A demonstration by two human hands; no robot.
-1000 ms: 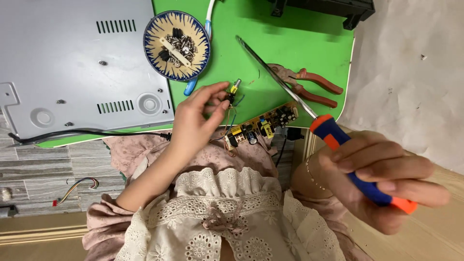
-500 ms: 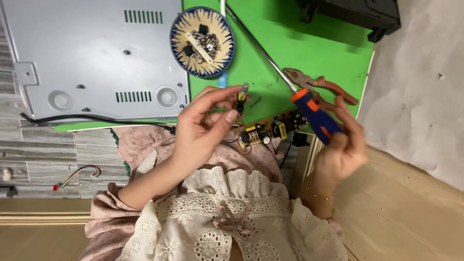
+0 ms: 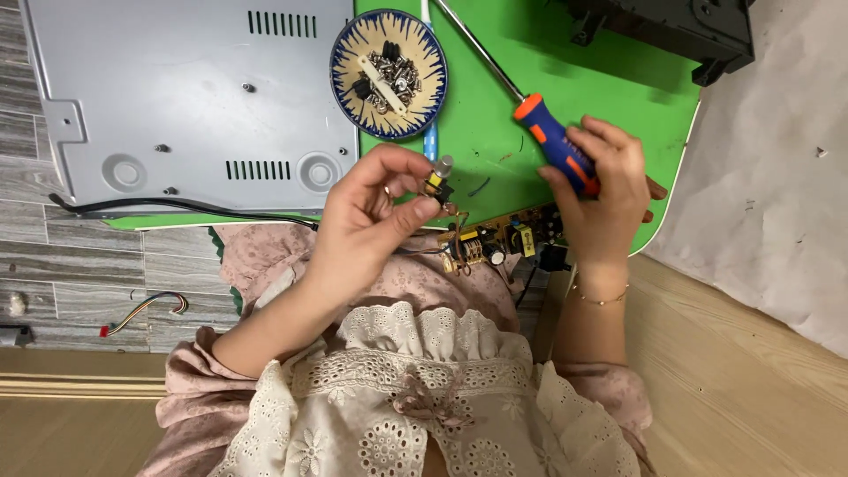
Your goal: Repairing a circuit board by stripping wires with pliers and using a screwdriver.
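Note:
My left hand (image 3: pixel 371 212) pinches a small yellow-and-black electronic part (image 3: pixel 437 179) between thumb and fingers, just above a brown circuit board (image 3: pixel 499 240) that rests at the green mat's near edge. My right hand (image 3: pixel 601 190) grips the blue-and-orange handle of a long screwdriver (image 3: pixel 549 137), whose thin metal shaft runs up and to the left across the green mat (image 3: pixel 495 79). The pliers seen earlier are hidden under my right hand.
A round patterned bowl (image 3: pixel 389 72) with several screws and small parts sits at the mat's left edge. A grey metal device cover (image 3: pixel 185 97) lies to the left, with a black cable (image 3: pixel 177 205) below it. A black casing (image 3: pixel 662 26) stands top right. Loose coloured wires (image 3: pixel 146 309) lie on the floor.
My right hand has carried the screwdriver from the lower right up over the mat, beside the circuit board. My left hand keeps the small part pinched and has lifted it slightly.

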